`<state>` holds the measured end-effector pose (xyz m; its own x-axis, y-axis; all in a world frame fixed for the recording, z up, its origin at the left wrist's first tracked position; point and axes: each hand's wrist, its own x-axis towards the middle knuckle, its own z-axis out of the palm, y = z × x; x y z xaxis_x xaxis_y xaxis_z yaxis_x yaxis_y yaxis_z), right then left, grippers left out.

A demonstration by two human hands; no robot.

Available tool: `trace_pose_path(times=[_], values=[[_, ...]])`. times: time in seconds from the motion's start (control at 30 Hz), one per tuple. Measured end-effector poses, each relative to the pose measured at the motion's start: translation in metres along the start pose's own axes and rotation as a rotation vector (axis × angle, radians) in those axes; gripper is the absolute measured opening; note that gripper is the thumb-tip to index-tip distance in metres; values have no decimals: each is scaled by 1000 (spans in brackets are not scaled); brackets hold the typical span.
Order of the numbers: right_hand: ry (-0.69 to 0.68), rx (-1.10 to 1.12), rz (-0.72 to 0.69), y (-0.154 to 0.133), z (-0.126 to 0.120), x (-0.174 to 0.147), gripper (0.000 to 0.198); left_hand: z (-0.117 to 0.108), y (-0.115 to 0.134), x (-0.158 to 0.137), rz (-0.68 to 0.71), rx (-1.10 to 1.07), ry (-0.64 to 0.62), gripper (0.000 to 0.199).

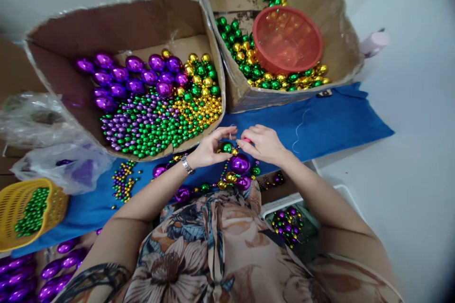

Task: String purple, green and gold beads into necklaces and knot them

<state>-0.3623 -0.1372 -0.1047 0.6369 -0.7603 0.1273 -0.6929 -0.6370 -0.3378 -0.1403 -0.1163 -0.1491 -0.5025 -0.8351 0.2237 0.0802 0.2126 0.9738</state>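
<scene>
A bead string with large purple (240, 164), gold and green balls hangs between my hands and runs across the blue cloth in front of my body. My left hand (213, 147), with a metal watch at the wrist, is curled around the string's upper end. Its thumb lies by a green ball (226, 147), and a thin white thread (231, 135) shows at its fingertips. Close beside it, my right hand (263, 144) is closed in a pinch. A small pink thing (247, 140) peeks out from its fingers; its kind is hard to make out.
An open carton (117, 23) of purple, green and gold beads stands ahead on the left. Another carton (249, 99) at the right holds beads and a red plastic basin (287, 40). A yellow basket (57, 203) of green beads and loose small beads (123, 180) lie left. Below right is a white-rimmed bin (284, 202).
</scene>
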Motion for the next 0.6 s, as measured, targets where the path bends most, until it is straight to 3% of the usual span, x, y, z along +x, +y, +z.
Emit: trace_pose_path(times=[0.33, 0.6], values=[[65, -153, -93, 2, 5, 1, 53, 0, -1, 0, 1, -18, 0, 74], [41, -199, -73, -2, 7, 2, 58, 0, 1, 1, 21, -32, -14, 73]])
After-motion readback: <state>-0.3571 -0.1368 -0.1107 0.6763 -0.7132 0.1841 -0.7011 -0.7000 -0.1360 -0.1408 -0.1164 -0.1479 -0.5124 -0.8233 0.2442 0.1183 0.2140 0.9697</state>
